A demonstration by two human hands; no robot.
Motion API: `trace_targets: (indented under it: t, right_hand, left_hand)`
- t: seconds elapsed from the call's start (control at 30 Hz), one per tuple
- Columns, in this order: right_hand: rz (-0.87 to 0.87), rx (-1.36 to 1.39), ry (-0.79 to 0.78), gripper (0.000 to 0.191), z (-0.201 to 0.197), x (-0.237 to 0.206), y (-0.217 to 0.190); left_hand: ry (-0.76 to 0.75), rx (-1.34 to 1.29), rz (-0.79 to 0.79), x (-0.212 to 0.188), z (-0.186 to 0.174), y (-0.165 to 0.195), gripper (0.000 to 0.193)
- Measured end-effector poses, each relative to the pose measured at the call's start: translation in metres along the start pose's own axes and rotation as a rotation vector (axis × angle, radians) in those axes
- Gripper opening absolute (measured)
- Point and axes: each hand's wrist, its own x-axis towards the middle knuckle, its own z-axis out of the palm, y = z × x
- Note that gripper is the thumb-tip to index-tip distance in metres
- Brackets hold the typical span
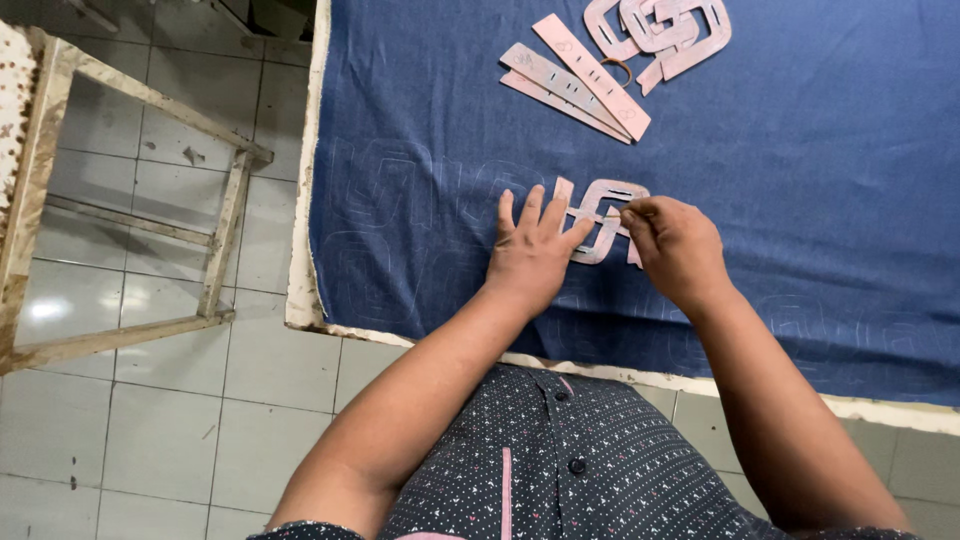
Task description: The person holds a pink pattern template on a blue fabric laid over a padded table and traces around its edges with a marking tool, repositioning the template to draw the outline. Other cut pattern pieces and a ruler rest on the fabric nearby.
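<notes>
Blue denim cloth (800,170) covers the table, with faint chalk outlines drawn on it. A pink cardboard pattern piece (603,200) with slots lies flat on the cloth. My left hand (532,250) presses down on the pattern's left side with fingers spread. My right hand (678,245) sits at the pattern's right edge, fingers pinched on a small marking tool whose tip touches the pattern; the tool itself is mostly hidden.
More pink pattern pieces lie further back: long strips (575,78) and curved slotted shapes (660,28). The table's pale edge (300,300) runs along the left and near sides. A wooden frame (215,240) stands on the tiled floor (150,430) at left.
</notes>
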Motion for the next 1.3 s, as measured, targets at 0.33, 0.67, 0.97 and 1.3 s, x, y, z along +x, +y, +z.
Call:
trace_targets:
  t: [0.33,0.67,0.97,1.3]
  right_hand:
    - [-0.142,-0.084,0.105,0.014,0.004,0.009,0.018]
    - [-0.153,-0.132,0.104,0.009,-0.008,-0.014,0.013]
    - [-0.154,-0.023,0.120,0.008,-0.006,-0.029,0.012]
    - [-0.333,-0.084,0.047,0.007,0.001,-0.046,-0.003]
  left_hand:
    - [-0.039,0.003,-0.005,0.004,-0.003,0.001,0.045]
    - [-0.019,-0.004,-0.003,0.001,0.001,0.000,0.044]
    - [-0.022,-0.031,-0.012,0.000,-0.001,-0.006,0.047]
    - [0.050,-0.038,-0.012,-0.004,-0.005,-0.016,0.030]
